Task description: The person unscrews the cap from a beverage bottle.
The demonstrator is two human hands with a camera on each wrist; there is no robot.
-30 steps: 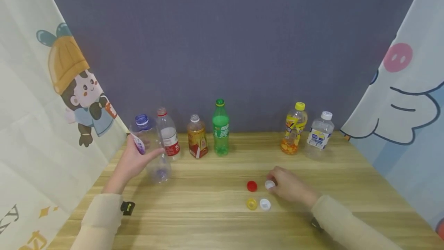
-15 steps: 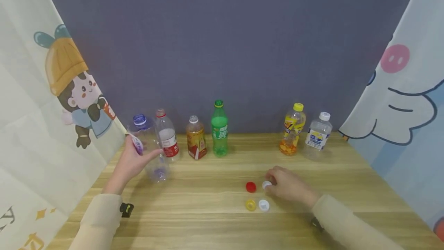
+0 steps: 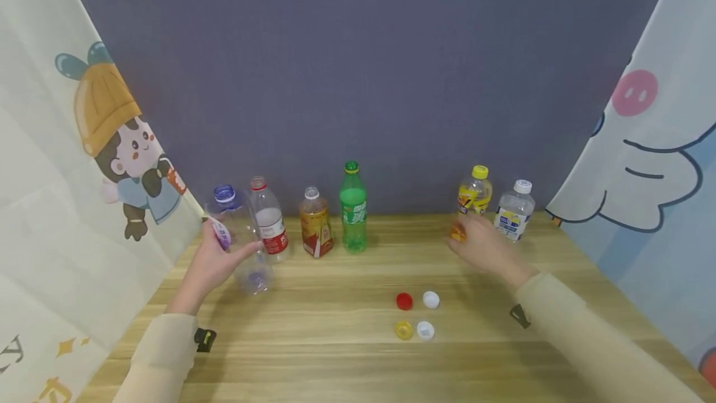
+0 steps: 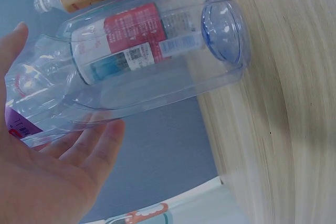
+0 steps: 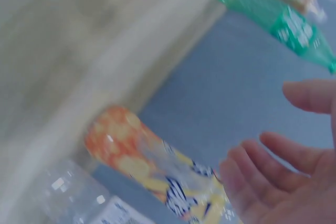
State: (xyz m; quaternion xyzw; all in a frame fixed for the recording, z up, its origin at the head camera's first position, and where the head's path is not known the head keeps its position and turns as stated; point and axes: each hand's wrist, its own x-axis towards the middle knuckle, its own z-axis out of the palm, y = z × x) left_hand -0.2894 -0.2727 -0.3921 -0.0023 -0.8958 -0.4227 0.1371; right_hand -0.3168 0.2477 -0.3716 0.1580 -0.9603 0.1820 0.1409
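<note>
My left hand [image 3: 215, 260] spans a big clear plastic bottle [image 4: 152, 93] with a blue neck ring and no cap. In the left wrist view its thumb lies to one side and its fingers [image 4: 100, 150] along the other, at a purple label. The right hand [image 3: 483, 244] reaches in front of a yellow-capped drink bottle [image 3: 474, 194] with orange bits inside, partly hiding its lower half. Nothing is between those fingers in the right wrist view, and the thumb stands apart. A white-capped clear bottle [image 3: 514, 209] is just right of it.
Loose caps lie on the wooden table [image 3: 335, 353]: one red [image 3: 404, 301], one yellow [image 3: 404, 329] and two white. Uncapped bottles line the back: a red-labelled one [image 3: 272, 229], a brownish one [image 3: 316, 226] and a green one [image 3: 354, 213]. A dark partition [image 3: 358, 79] rises behind.
My right hand has left the upper white cap, which stays on the table, and moved back and right to the yellow-capped bottle. The left hand keeps its place at the big bottle.
</note>
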